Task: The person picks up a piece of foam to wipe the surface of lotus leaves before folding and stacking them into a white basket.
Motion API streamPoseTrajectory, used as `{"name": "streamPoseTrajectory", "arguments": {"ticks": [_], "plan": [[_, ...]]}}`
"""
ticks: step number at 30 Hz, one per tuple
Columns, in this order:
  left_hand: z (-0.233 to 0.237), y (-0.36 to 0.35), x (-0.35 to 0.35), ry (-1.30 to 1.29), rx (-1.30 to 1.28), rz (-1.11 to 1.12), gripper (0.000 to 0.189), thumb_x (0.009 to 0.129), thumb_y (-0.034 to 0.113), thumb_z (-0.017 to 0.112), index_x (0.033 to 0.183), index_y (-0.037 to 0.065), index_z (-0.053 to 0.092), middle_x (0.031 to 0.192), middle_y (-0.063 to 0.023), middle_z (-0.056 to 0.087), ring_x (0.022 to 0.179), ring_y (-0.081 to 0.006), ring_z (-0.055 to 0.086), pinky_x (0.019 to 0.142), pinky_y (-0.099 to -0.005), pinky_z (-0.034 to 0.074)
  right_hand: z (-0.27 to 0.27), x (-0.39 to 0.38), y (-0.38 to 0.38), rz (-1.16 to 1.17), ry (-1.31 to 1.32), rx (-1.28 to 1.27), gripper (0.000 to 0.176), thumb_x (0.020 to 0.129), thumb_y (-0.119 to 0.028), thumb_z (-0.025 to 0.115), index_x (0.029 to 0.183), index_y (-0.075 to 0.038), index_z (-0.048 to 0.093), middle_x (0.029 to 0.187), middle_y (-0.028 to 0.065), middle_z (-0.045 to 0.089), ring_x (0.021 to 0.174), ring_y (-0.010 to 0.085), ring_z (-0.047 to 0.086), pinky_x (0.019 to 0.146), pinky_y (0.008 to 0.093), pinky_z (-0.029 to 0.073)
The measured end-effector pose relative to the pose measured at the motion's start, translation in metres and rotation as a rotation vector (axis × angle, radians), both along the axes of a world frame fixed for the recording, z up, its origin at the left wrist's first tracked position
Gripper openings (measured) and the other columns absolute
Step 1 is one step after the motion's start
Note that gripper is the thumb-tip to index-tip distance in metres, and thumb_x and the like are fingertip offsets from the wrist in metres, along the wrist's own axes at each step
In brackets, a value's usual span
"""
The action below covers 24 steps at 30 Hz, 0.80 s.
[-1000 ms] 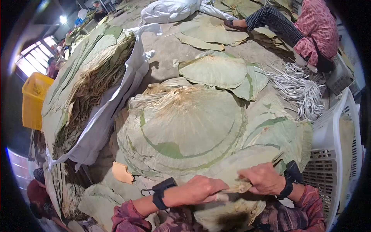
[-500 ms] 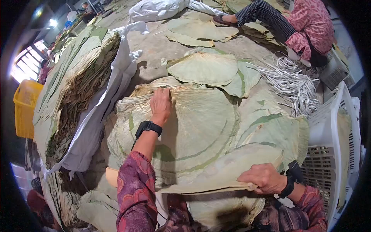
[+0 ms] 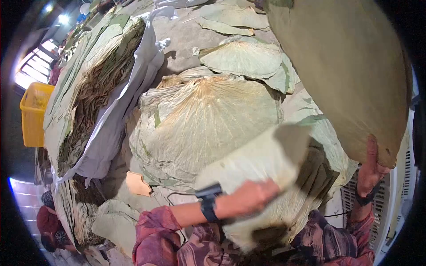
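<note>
My right hand (image 3: 370, 175) pinches the lower tip of a large dried lotus leaf (image 3: 346, 75), held up at the right with my thumb pressed on its surface. Much of the floor behind it is hidden by this leaf. Low in the middle, my left hand (image 3: 255, 197), smeared by motion, is closed at the edge of a second, paler lotus leaf (image 3: 253, 157), which is curled and partly lifted. Under and beyond it lies a pile of folded lotus leaves (image 3: 199, 119) with a brown centre. Another folded lotus leaf (image 3: 257, 230) lies close to my lap.
A thick leaf stack (image 3: 93, 88) on white sacking (image 3: 111, 124) stands at the left, with a yellow crate (image 3: 34, 115) beyond. More leaves (image 3: 242, 60) lie ahead. A white plastic basket (image 3: 401, 195) stands at the right. A torn tan scrap (image 3: 138, 183) lies left.
My right hand has moved right and raised a large leaf upright. My left hand has come back from the pile's far edge toward me and now grips a paler leaf.
</note>
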<state>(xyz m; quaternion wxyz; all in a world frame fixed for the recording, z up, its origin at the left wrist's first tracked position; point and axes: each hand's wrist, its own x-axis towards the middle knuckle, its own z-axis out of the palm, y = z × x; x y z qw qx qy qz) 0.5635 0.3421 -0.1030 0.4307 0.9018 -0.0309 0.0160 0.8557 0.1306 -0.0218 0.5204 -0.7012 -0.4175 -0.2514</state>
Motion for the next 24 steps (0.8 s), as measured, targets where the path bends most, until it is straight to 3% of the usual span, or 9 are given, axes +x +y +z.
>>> {"name": "streamPoseTrajectory", "arguments": {"ticks": [2, 4, 6, 8, 9, 11, 12, 17, 24], "plan": [[-0.003, -0.031, -0.009, 0.065, -0.371, -0.322, 0.030, 0.089, 0.015, 0.053, 0.116, 0.001, 0.049, 0.110, -0.0179, 0.058, 0.101, -0.0367, 0.062, 0.083, -0.0433, 0.053, 0.001, -0.023, 0.015, -0.147, 0.114, -0.195, 0.041, 0.099, -0.031, 0.060, 0.121, 0.003, 0.063, 0.131, 0.0105, 0.059, 0.123, 0.0252, 0.055, 0.107, 0.0421, 0.043], [-0.019, -0.029, -0.032, -0.271, -0.599, -0.302, 0.045, 0.097, 0.024, 0.051, 0.133, -0.002, 0.045, 0.132, -0.0172, 0.055, 0.117, -0.0323, 0.059, 0.100, -0.0409, 0.046, 0.000, -0.038, 0.030, 0.288, 0.102, -0.211, 0.025, 0.077, 0.011, 0.073, 0.100, 0.002, 0.072, 0.108, 0.0129, 0.070, 0.096, 0.0239, 0.068, 0.084, 0.0355, 0.055], [-0.005, 0.007, -0.018, 0.154, -0.518, -0.393, 0.052, 0.100, 0.028, 0.053, 0.142, 0.000, 0.043, 0.140, -0.0172, 0.052, 0.125, -0.0283, 0.055, 0.109, -0.0383, 0.039, 0.000, -0.058, 0.052, 0.516, 0.394, -0.305, 0.013, 0.082, -0.003, 0.066, 0.093, 0.002, 0.070, 0.087, 0.0111, 0.071, 0.076, 0.0265, 0.070, 0.073, 0.0375, 0.056], [-0.040, 0.086, -0.030, 0.243, -0.458, 0.107, 0.041, 0.092, 0.014, 0.059, 0.131, 0.003, 0.057, 0.111, -0.0170, 0.069, 0.109, -0.0294, 0.064, 0.096, -0.0396, 0.050, 0.006, -0.069, 0.069, 0.635, 0.100, -0.573, 0.021, 0.077, -0.010, 0.066, 0.095, -0.001, 0.069, 0.089, 0.0149, 0.071, 0.080, 0.0331, 0.071, 0.071, 0.0378, 0.056], [-0.030, 0.132, -0.033, 0.646, -0.300, 0.548, 0.044, 0.082, 0.017, 0.069, 0.124, 0.004, 0.062, 0.104, -0.0190, 0.070, 0.098, -0.0330, 0.067, 0.089, -0.0424, 0.053, 0.001, -0.074, 0.073, 0.715, 0.073, -0.606, 0.023, 0.075, -0.011, 0.067, 0.096, -0.002, 0.069, 0.090, 0.0132, 0.072, 0.080, 0.0317, 0.071, 0.070, 0.0380, 0.056], [-0.071, 0.212, -0.053, 0.260, 0.268, 0.841, 0.038, 0.080, 0.010, 0.066, 0.117, 0.004, 0.067, 0.109, -0.0245, 0.068, 0.099, -0.0388, 0.067, 0.085, -0.0460, 0.053, -0.007, -0.079, 0.076, 0.794, 0.046, -0.650, 0.026, 0.074, -0.013, 0.068, 0.098, -0.004, 0.069, 0.092, 0.0115, 0.072, 0.080, 0.0303, 0.071, 0.070, 0.0382, 0.056], [-0.107, 0.257, -0.068, -0.049, -0.020, 0.895, 0.034, 0.082, 0.009, 0.064, 0.115, 0.004, 0.067, 0.105, -0.0236, 0.068, 0.096, -0.0397, 0.065, 0.084, -0.0453, 0.052, -0.009, -0.083, 0.077, 0.836, -0.014, -0.742, 0.027, 0.075, -0.015, 0.067, 0.100, -0.005, 0.069, 0.092, 0.0100, 0.072, 0.080, 0.0285, 0.070, 0.068, 0.0380, 0.056], [-0.042, 0.278, 0.022, -0.273, 0.692, 0.836, 0.036, 0.081, 0.015, 0.071, 0.113, 0.003, 0.060, 0.099, -0.0177, 0.058, 0.094, -0.0377, 0.057, 0.079, -0.0466, 0.048, -0.006, -0.096, 0.091, 0.958, -0.225, -0.876, 0.025, 0.078, -0.015, 0.059, 0.101, -0.007, 0.066, 0.090, 0.0048, 0.067, 0.080, 0.0213, 0.067, 0.065, 0.0329, 0.053], [-0.076, 0.289, 0.062, -0.149, 0.864, 0.861, 0.041, 0.074, 0.030, 0.081, 0.100, 0.006, 0.059, 0.101, -0.0165, 0.056, 0.099, -0.0363, 0.055, 0.081, -0.0486, 0.046, -0.035, -0.103, 0.080, 1.044, -0.310, -0.868, 0.022, 0.080, -0.018, 0.058, 0.099, -0.006, 0.060, 0.087, 0.0044, 0.061, 0.079, 0.0198, 0.063, 0.065, 0.0316, 0.050]]}}
